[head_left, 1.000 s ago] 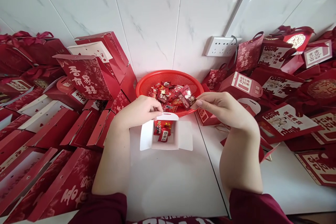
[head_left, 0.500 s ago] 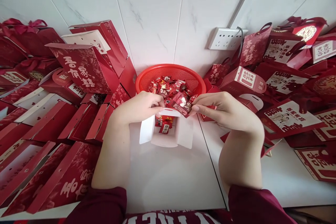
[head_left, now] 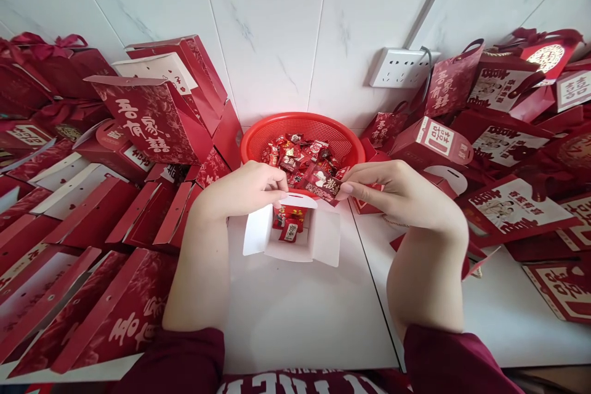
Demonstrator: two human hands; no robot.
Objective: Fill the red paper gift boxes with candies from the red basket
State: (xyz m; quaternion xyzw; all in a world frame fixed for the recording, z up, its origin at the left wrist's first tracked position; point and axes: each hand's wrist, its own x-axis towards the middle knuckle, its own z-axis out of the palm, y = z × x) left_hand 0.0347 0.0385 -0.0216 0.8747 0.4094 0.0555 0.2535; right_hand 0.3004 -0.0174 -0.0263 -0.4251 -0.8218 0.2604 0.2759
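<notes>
A small white-lined box (head_left: 289, 252) stands with its flaps spread on the table, several red-wrapped candies (head_left: 290, 232) inside it. At its back flap, my left hand (head_left: 244, 192) has thumb and fingers closed on the left corner. My right hand (head_left: 392, 192) pinches a dark red candy packet (head_left: 319, 181) with gold print by its right end, just above and behind the box. Directly beyond both hands sits a red plastic basket (head_left: 305, 118), holding many more wrapped candies.
Open red gift boxes (head_left: 152, 123) and flat-sided cartons crowd the left. More decorated red boxes (head_left: 503, 203) are piled along the right. A white power strip (head_left: 401, 68) is fixed to the tiled wall (head_left: 268, 31). The white tabletop (head_left: 295, 314) lies in front of the box.
My right hand has turned the candy packet slightly, so its printed face shows more. My left hand stays at the flap, and the view has shifted a little.
</notes>
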